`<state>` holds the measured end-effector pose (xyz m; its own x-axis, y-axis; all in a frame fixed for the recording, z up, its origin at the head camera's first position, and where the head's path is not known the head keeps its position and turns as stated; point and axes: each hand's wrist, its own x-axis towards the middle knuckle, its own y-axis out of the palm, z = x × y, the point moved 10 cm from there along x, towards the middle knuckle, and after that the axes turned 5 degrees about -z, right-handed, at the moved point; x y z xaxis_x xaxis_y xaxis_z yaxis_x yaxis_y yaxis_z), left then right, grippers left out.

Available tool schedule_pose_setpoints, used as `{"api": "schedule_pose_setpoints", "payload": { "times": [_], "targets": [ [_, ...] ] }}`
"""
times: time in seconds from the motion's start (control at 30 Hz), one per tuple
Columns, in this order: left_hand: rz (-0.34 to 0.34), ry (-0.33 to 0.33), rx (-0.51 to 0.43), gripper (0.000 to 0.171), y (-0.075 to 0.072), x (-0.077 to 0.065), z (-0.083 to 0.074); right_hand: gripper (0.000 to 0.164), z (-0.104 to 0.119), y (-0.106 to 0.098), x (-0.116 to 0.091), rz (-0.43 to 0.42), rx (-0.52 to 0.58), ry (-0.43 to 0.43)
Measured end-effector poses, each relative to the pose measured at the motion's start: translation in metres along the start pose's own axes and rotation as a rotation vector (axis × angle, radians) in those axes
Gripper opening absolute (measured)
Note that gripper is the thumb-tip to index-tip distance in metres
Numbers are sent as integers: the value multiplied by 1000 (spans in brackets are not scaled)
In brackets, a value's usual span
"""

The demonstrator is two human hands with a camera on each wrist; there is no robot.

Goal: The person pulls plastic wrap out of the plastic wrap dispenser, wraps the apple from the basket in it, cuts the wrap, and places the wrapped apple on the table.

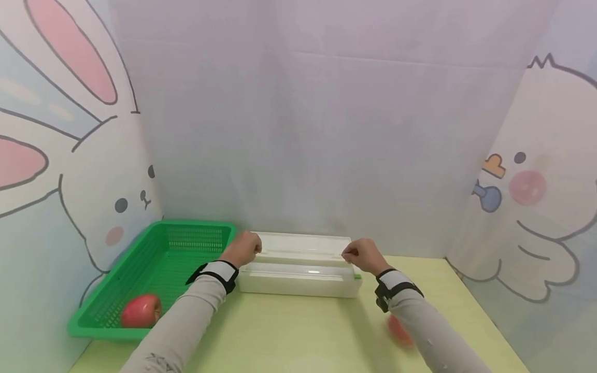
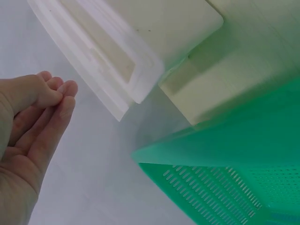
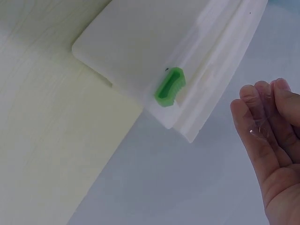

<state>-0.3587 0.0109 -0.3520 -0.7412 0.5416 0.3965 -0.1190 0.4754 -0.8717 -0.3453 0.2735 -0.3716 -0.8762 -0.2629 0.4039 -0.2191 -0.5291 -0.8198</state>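
Observation:
A long white cling film dispenser [image 1: 298, 287] stands at the back of the table, its lid [image 1: 303, 242] raised. Above its left end, my left hand [image 1: 242, 248] has thumb and fingertips pinched together; in the left wrist view the film there is too clear to make out. My right hand [image 1: 367, 255] pinches thin transparent cling film [image 3: 259, 129] over the right end, and creases and glints show against the fingers. A green piece [image 3: 169, 88] sits on the dispenser's right end. Both hands are apart from the dispenser's body in the wrist views.
Left of the dispenser is a green plastic basket [image 1: 186, 334] with a red apple [image 1: 141, 311] inside. Another reddish round thing [image 1: 399, 331] lies on the yellow table [image 1: 298, 331], partly hidden by my right forearm. A pale curtain [image 1: 298, 129] hangs behind.

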Motion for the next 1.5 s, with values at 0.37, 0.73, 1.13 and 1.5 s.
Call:
{"api": "schedule_pose_setpoints", "payload": {
  "times": [0.37,0.73,1.13,1.5],
  "targets": [
    [-28,15,4,51,-9,0,-1,6,6,-8,4,-6,-11,1],
    [18,-17,-6,53,-4,4,2,8,1,-7,4,71,45,50],
    [64,-126,-12,45,-13,-3,1,9,-2,-8,1,114,82,118],
    [73,-210,-23,47,-18,-6,-2,9,10,-19,-4,87,47,85]
  ]
}}
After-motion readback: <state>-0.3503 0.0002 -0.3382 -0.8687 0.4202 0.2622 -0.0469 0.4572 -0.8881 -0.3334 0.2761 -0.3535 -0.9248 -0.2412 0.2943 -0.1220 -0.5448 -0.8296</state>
